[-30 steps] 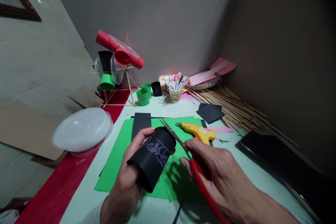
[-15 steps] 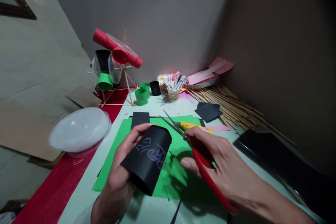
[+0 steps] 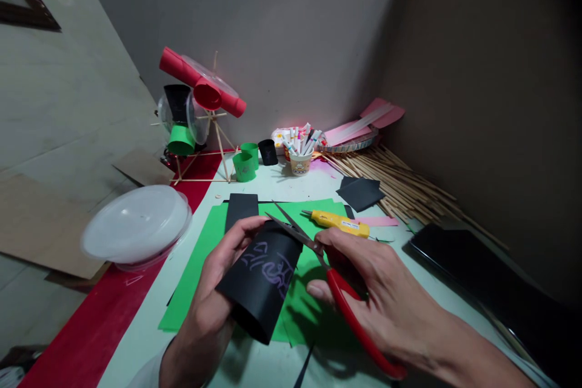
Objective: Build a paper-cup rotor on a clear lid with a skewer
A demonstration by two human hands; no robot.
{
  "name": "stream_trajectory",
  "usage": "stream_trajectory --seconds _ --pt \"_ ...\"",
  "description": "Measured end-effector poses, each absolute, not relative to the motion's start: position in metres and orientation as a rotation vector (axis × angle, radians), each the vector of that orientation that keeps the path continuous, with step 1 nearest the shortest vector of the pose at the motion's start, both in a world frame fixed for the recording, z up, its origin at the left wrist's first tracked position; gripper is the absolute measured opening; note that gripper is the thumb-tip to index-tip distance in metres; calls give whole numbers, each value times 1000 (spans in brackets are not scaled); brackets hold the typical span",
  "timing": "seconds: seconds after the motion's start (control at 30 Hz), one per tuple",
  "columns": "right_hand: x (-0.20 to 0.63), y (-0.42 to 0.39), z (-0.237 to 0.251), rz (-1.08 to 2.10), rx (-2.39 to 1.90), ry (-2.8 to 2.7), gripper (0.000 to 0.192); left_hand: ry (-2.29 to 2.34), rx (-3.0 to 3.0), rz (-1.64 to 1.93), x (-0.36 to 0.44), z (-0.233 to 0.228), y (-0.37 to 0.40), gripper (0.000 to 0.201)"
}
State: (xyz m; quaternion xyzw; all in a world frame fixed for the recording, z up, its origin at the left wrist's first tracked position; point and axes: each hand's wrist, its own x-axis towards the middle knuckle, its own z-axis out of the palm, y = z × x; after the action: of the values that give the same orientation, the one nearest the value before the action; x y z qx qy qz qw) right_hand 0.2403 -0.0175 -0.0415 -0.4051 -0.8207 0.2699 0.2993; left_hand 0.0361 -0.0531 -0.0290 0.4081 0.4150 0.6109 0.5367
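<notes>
Two scissor blades (image 3: 301, 235) neared one black tube (image 3: 257, 282)

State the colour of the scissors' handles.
The scissors' handles are red, as the head view, the only one, shows.

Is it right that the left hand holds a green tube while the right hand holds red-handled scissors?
Not quite: the tube in the left hand is black, not green, as the head view shows. The right hand does hold red-handled scissors.
</notes>
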Motion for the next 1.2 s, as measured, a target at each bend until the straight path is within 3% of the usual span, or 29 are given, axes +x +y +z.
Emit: stream_trajectory --seconds 0.27,0.57,0.83,0.93,1.07,1.2 --pt "240 -16 -41 778 -1118 -2183 19 1035 965 1449 32 -34 -50 42" --pt "240 -11 -46 707 -1082 -2133 17 1170 1202 1309 23 -34 -46 36" --pt "239 -6 -41 1024 -1122 -1849 27 1335 1756 1231 17 -42 -48 60" --pt "236 -7 -41 1114 -1075 -1759 28 1386 2028 1202 19 -43 -49 49" --pt "236 -8 -43 1123 -1027 -1701 29 1352 2353 1277 22 -41 -50 18" --pt "238 -7 -48 1227 -989 -1694 31 1311 2464 1329 24 -40 -51 16"
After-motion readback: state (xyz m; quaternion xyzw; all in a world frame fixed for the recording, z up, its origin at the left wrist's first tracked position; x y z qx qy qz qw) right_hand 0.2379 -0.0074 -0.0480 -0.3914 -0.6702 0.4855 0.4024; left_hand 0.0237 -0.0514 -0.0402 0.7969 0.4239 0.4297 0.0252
